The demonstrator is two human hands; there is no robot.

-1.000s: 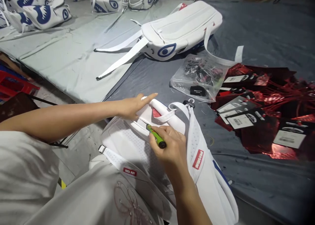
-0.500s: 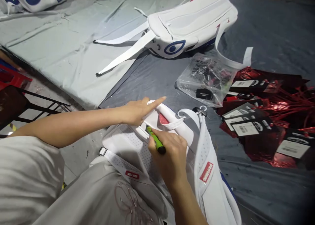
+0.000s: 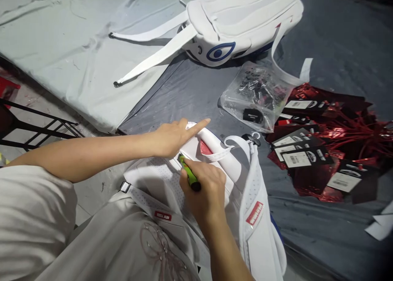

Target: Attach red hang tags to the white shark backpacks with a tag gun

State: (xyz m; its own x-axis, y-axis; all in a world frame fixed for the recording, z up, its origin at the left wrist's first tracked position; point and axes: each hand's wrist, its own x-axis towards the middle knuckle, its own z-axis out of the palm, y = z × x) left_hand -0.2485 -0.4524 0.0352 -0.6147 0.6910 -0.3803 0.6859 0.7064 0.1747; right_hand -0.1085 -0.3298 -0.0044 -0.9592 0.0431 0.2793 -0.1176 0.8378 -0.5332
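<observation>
A white backpack (image 3: 211,178) with perforated padding and red labels lies across my lap and the table edge. My left hand (image 3: 173,137) grips its upper edge, one finger stretched out along the white padded rim, the others curled over and partly hidden. In my right hand (image 3: 205,186) is a short green pen-like tool (image 3: 189,174) with orange marks and a black round end. Its tip meets the backpack beside a seam, close to my left hand; the exact tip is too small to tell. Just above lies a small red piece (image 3: 205,147), partly under a white strap (image 3: 219,154).
Another white backpack (image 3: 245,23) with a blue eye design lies at the back, straps pointing left. Right of centre are a clear plastic bag (image 3: 233,94) with small black parts and a pile of red foil bags with black barcode tags (image 3: 296,158). A black metal frame (image 3: 37,125) stands left.
The view has shifted, bringing white scraps into sight at the right edge. My right hand and the green tool have moved slightly up and left along the backpack. My left hand keeps its hold.
</observation>
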